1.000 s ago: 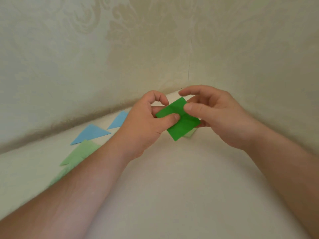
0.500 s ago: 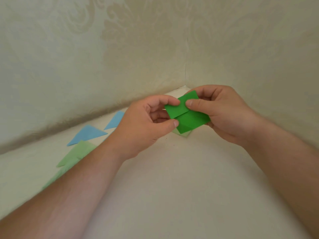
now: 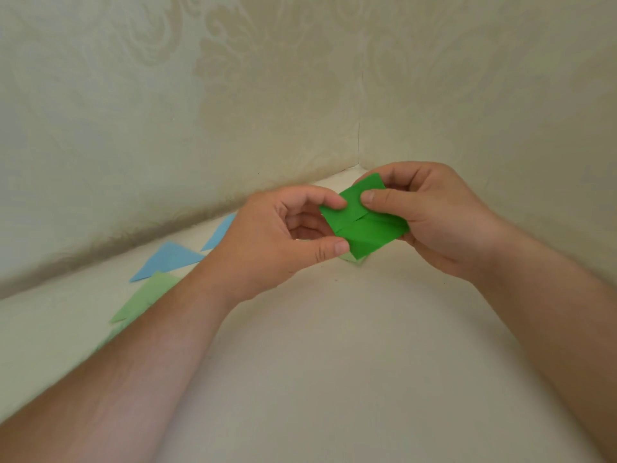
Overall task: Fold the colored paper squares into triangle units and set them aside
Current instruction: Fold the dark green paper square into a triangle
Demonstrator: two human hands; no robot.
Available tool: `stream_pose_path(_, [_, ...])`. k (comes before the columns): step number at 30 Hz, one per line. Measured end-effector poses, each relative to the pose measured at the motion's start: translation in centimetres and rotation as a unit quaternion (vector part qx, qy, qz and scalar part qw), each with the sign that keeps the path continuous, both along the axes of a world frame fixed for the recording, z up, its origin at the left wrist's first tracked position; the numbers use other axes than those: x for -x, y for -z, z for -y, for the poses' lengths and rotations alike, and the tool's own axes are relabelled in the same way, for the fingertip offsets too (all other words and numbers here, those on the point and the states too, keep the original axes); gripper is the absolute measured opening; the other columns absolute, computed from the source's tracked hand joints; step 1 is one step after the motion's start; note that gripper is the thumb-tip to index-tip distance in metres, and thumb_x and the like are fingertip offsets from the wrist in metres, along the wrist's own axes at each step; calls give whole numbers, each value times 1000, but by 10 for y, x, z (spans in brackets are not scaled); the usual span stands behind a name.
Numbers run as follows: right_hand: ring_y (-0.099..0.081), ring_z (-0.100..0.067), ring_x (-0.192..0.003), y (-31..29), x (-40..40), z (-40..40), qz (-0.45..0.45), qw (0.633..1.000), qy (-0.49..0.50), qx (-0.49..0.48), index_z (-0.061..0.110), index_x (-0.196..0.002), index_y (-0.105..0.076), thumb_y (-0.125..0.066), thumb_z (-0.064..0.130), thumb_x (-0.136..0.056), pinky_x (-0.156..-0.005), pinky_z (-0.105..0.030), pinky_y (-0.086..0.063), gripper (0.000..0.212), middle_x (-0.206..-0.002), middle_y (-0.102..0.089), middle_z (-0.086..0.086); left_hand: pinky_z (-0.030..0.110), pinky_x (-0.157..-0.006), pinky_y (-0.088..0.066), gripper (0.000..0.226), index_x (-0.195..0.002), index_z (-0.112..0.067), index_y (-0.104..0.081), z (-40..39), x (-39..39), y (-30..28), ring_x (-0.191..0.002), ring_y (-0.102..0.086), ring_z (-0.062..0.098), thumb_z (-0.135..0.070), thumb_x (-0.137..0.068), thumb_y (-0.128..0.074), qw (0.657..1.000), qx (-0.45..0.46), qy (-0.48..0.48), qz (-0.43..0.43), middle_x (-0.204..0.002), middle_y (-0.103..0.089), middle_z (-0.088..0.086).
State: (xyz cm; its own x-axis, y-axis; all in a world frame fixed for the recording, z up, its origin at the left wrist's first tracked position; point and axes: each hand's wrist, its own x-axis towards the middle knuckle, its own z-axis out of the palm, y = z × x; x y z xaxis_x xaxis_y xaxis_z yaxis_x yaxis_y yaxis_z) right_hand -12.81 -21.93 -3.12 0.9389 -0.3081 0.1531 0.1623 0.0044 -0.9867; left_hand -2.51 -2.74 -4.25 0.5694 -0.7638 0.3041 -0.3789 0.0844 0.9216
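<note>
A dark green paper square (image 3: 365, 228), partly folded with a crease across its middle, hangs in the air above the white surface near the corner. My left hand (image 3: 283, 238) pinches its left edge between forefinger and thumb. My right hand (image 3: 430, 215) grips its right side, thumb pressed on the upper flap. A pale green paper (image 3: 355, 259) peeks out on the surface just below it. Folded triangles lie to the left: two blue ones (image 3: 167, 259) (image 3: 220, 232) and a light green one (image 3: 147, 295), partly hidden by my left forearm.
Patterned cream walls (image 3: 233, 111) meet in a corner (image 3: 360, 155) right behind my hands. The white surface (image 3: 334, 379) stretches toward me between my forearms.
Both hands have shifted slightly right and turned the green paper. My left forefinger and thumb have spread apart along its left edge; the top flap is folded down to the middle crease.
</note>
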Motion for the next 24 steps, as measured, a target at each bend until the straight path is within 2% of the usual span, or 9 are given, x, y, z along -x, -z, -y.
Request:
stream_pose_path(2, [-72,-23,-82,-1,1,0,-9,1000,-7,-1,3,-104,-74,-61,-1,-95,-67,-30,-59,15,-94,-76,-15,40,-93,-60,43,-111,-16,-72,0,-1,1,-93,-72,25,3,-75,-86,1000,6,-4,-1,-104,-75,18])
stream_pose_path(5, [-73,-21,-81,-1,1,0,-11,1000,-15,-1,5,-105,-73,-60,-2,-96,-66,-28,-57,17,-94,-76,-12,33,-89,-60,41,-110,-13,-71,2,-1,2,-92,-72,22,11,-79,-80,999,22,-5,-30,-102,-77,13])
stream_pose_path(9, [-72,-24,-86,0,0,-2,9,1000,-17,11,6,-102,-74,-61,-5,-95,-77,-35,-60,18,-96,-76,-13,27,-85,-59,38,-106,-13,-70,6,3,2,-90,-72,15,18,-84,-69,996,42,-13,-80,-96,-78,4])
stream_pose_path(11, [-72,-26,-88,1,0,-2,10,999,-14,37,7,-102,-74,-61,-4,-95,-83,-41,-59,18,-96,-76,-14,31,-90,-59,32,-103,-13,-71,7,3,2,-92,-73,16,13,-84,-71,996,45,-22,-76,-96,-78,4])
stream_pose_path(13, [-72,-25,-88,2,-1,-3,9,999,-13,51,8,-102,-74,-62,-4,-95,-84,-41,-59,18,-95,-76,-13,34,-93,-59,24,-99,-15,-72,6,3,0,-94,-73,18,0,-80,-76,996,46,-27,-72,-97,-78,3])
stream_pose_path(17, [-73,-20,-85,1,0,-2,10,998,-10,64,11,-100,-74,-63,-4,-95,-77,-31,-59,19,-92,-77,-8,27,-87,-58,20,-95,-18,-77,0,-2,-3,-88,-73,13,0,-87,-74,999,5,-42,-18,-91,-79,-1])
stream_pose_path(20, [-72,-21,-86,2,-1,-2,14,996,0,83,13,-97,-76,-64,-2,-95,-82,-35,-58,19,-94,-77,-10,27,-89,-58,17,-97,-22,-79,-2,-1,-3,-93,-75,13,-8,-89,-75,998,-33,-40,23,-95,-80,-2])
stream_pose_path(24, [-72,-22,-87,1,0,-2,29,996,5,89,15,-97,-76,-66,-1,-95,-80,-35,-59,19,-97,-77,-10,25,-82,-57,14,-97,-22,-79,0,1,-3,-84,-72,11,-11,-88,-75,999,-9,-41,-1,-91,-80,-1])
